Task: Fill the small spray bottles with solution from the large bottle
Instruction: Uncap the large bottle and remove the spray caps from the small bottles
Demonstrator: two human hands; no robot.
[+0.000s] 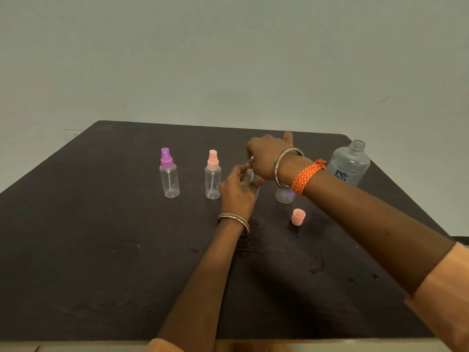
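My left hand [237,189] grips the body of a small clear spray bottle [250,180] at the table's middle. My right hand [266,154] is closed over that bottle's top, hiding its spray head. Two more small clear bottles stand to the left: one with a purple spray head [169,174], one with a pink spray head [212,177]. Another small clear bottle [285,195] stands behind my right wrist, mostly hidden. The large clear bottle [351,165], uncapped, stands at the right. A pink cap [298,217] sits on the table in front.
The dark table [101,250] ends at a pale wall behind. Wet spots mark the surface at the front right [317,269]. Bangles and an orange braided band circle my wrists.
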